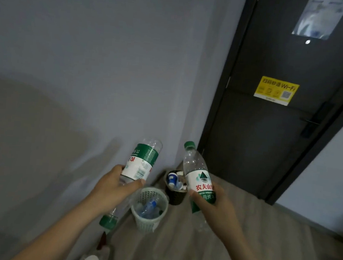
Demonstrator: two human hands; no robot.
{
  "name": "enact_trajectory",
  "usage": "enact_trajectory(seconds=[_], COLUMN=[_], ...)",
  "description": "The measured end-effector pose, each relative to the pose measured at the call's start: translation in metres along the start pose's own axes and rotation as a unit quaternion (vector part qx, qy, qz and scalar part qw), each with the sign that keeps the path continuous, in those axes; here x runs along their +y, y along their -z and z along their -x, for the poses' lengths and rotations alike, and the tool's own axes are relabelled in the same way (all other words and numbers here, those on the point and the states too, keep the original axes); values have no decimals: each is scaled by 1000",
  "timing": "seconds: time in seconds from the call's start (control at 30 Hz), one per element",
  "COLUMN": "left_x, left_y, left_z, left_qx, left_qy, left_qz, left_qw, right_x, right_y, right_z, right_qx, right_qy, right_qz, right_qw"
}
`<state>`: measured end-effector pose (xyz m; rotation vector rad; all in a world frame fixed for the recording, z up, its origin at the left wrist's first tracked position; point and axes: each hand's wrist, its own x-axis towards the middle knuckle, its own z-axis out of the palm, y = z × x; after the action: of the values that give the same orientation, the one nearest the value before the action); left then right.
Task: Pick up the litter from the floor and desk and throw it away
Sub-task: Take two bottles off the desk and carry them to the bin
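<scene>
Here the person holds a clear plastic water bottle in each hand above two bins at the foot of a pale wall [89, 62]. The left hand [117, 185] is wrapped round the middle of the upside-down bottle [141, 162], with the thumb across the lower edge of its white and green label. This bottle's green cap points down toward the floor and its base tilts up toward the wall. The right hand [214, 205] grips the upright bottle [201, 181] round its lower half, fingers curled over the green band of the label. Its green cap is on top and leans slightly left. Both bottles look empty or nearly so.

Below and between the hands stands a pale green mesh bin [146, 224], which already holds several clear bottles with blue labels. Just behind it, touching or almost touching, sits a dark bin [174, 198] filled with white scraps and a blue and white cup. Both bins stand on the grey floor [198, 244] against the wall, near the corner by a dark door [257, 147]. The door carries a yellow Wi-Fi sticker [276, 91] and, higher up, a glossy paper notice [319, 16].
</scene>
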<state>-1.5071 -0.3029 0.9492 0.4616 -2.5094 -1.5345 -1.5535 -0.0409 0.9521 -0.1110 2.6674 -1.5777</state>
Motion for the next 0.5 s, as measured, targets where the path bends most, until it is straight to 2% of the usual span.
enact_trajectory(seconds=[0.17,0.3,0.5], left_x=[-38,-69,-127], left_y=[-16,-26,-52], left_z=[-111,-194,-286], left_qx=[-44,-89,-112], left_qy=[35,94,162], left_qz=[0,-10,-91], left_qw=[998,992,976], right_x=[28,43,85], right_y=[-42,-79,-137], right_z=[-96,-169,-253], right_qx=[-16,-57,-109], right_qy=[-65,-134,-220], right_qz=[37,31,64], right_qw=[997,989,967])
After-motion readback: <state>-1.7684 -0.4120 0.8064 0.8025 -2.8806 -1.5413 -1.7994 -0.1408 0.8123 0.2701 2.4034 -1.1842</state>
